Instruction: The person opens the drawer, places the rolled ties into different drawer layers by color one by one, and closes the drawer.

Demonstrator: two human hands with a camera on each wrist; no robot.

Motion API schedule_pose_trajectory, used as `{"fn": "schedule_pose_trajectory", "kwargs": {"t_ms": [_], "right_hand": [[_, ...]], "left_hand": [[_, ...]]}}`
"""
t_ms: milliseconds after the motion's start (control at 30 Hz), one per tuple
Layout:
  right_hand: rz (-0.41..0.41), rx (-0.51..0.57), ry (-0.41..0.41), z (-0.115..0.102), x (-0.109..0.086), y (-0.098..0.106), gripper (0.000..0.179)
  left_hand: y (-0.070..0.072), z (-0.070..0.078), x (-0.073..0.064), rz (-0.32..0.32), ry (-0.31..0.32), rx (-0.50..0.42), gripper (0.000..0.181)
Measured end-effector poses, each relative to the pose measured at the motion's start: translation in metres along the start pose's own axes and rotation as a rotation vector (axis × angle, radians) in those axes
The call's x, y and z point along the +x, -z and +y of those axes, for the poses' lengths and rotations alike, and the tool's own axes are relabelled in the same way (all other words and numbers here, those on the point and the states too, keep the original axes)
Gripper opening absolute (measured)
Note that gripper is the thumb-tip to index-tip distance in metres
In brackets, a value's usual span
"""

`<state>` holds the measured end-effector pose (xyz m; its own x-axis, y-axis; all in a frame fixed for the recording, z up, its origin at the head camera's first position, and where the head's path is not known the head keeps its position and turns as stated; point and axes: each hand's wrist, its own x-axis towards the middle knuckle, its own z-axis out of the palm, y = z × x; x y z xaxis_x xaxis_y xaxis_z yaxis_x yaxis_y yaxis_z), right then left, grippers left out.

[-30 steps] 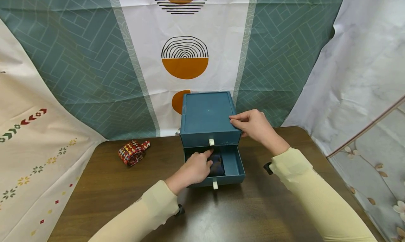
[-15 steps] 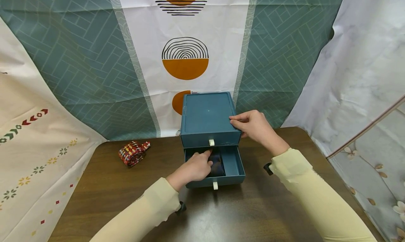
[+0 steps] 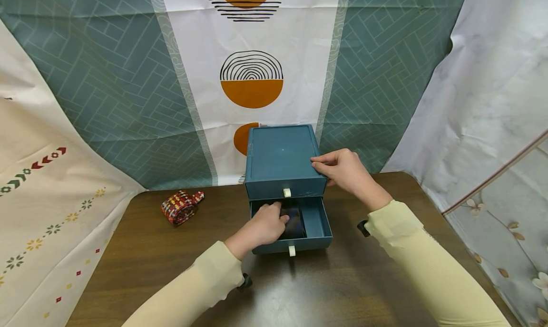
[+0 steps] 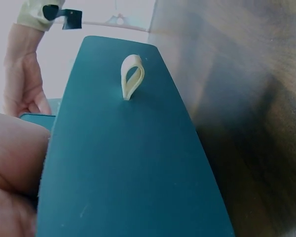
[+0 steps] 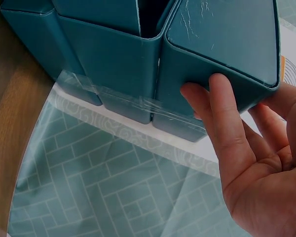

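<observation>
A blue drawer cabinet (image 3: 282,153) stands at the table's back edge, a drawer below the top one (image 3: 308,244) pulled out. Inside that drawer lies a dark, glossy flat item (image 3: 295,225). My left hand (image 3: 267,226) reaches over the drawer's front left, its index finger and thumb at the dark item; its other fingertips are hidden, so I cannot tell whether it grips. In the left wrist view, the left hand (image 4: 12,168) shows behind the drawer front (image 4: 128,148). With thumb on top and fingers (image 5: 227,116) against the side, my right hand (image 3: 347,168) holds the cabinet's upper right edge.
A rolled patterned strap (image 3: 179,207) in red, yellow and black lies on the wooden table (image 3: 171,265) at left. Cream loop pulls (image 3: 287,192) stick out from the drawer fronts. A patterned cloth (image 3: 376,80) hangs right behind the cabinet.
My left index finger, stretched out over the dark item before, has drawn back and bent, so more of the item shows. The right hand and the cabinet stay put.
</observation>
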<state>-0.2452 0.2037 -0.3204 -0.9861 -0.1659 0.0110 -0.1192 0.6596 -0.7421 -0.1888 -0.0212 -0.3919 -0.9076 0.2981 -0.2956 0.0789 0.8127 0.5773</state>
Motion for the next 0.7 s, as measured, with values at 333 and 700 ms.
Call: {"fn": "schedule_pose_trajectory", "kwargs": {"t_ms": [333, 700], "right_hand": [[-0.003, 0.005, -0.005, -0.001, -0.001, 0.001, 0.032], [-0.012, -0.001, -0.004, -0.002, -0.001, 0.001, 0.032]], "left_hand": [[0.011, 0.0, -0.016, 0.075, -0.045, -0.049, 0.052], [0.019, -0.016, -0.041, 0.457, -0.261, -0.131, 0.024]]}}
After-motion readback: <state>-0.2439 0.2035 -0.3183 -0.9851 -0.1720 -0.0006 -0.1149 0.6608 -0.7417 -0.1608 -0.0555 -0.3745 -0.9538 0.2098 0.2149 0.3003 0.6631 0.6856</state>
